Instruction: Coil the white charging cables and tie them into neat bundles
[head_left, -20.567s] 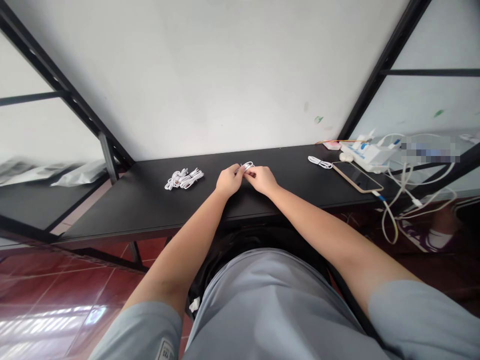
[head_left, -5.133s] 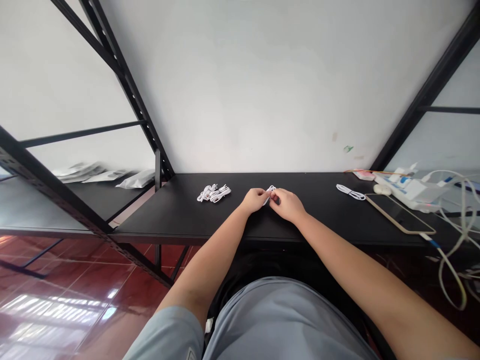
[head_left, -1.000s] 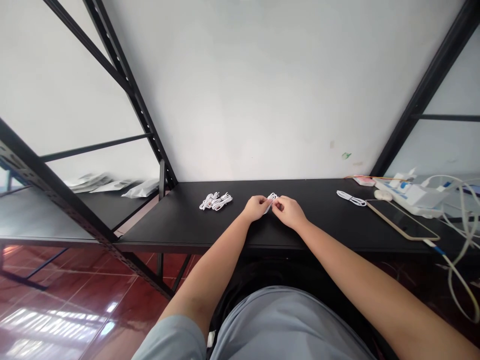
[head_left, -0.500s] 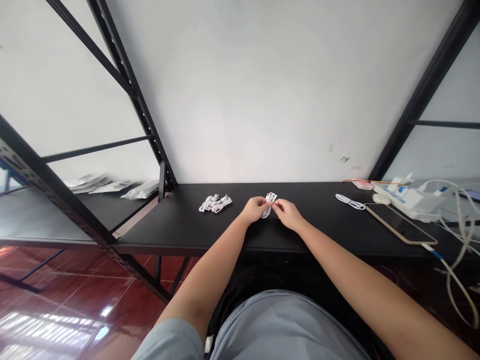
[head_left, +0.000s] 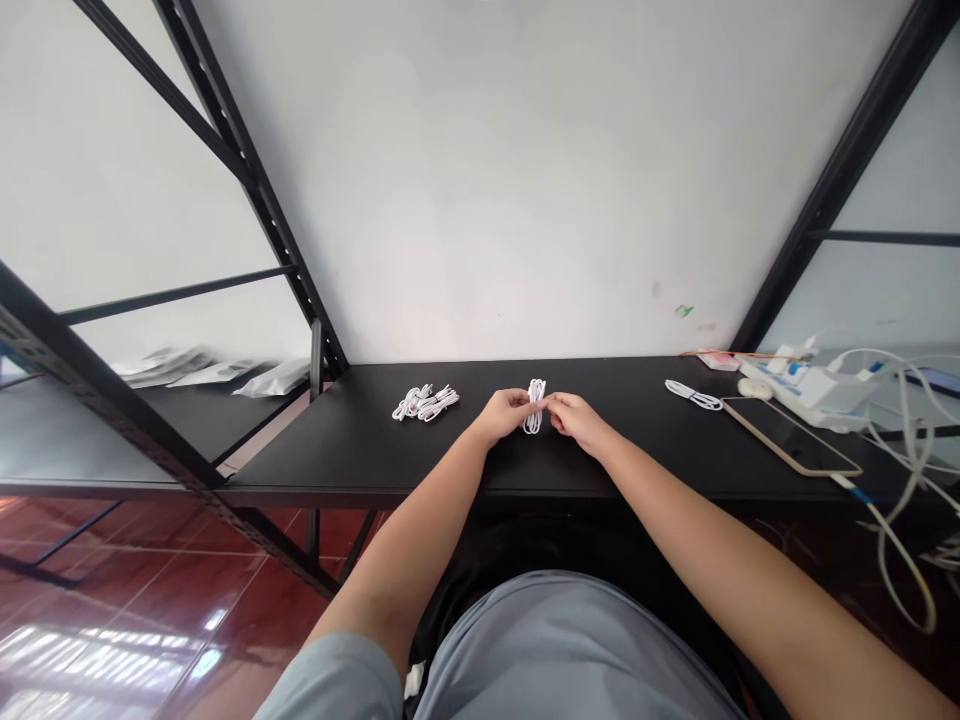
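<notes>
A small coiled white cable [head_left: 534, 405] stands upright between my two hands over the black table [head_left: 360, 450]. My left hand [head_left: 504, 414] pinches its left side and my right hand [head_left: 576, 420] pinches its right side at the middle. To the left of my hands a pile of several coiled white cables [head_left: 424, 402] lies on the table. Another single white cable [head_left: 691, 394] lies to the right.
A phone [head_left: 789, 436] with a plugged-in cord lies at the right, beside a white power strip [head_left: 808, 382] with tangled white cords [head_left: 907, 470]. Black shelf posts [head_left: 247, 190] rise at both sides. Plastic bags [head_left: 202, 368] rest on the left shelf. Red tiled floor lies below.
The coiled cable has turned upright between my fingers and shows more of its length than a second ago. My hands stay at the same spot on the table.
</notes>
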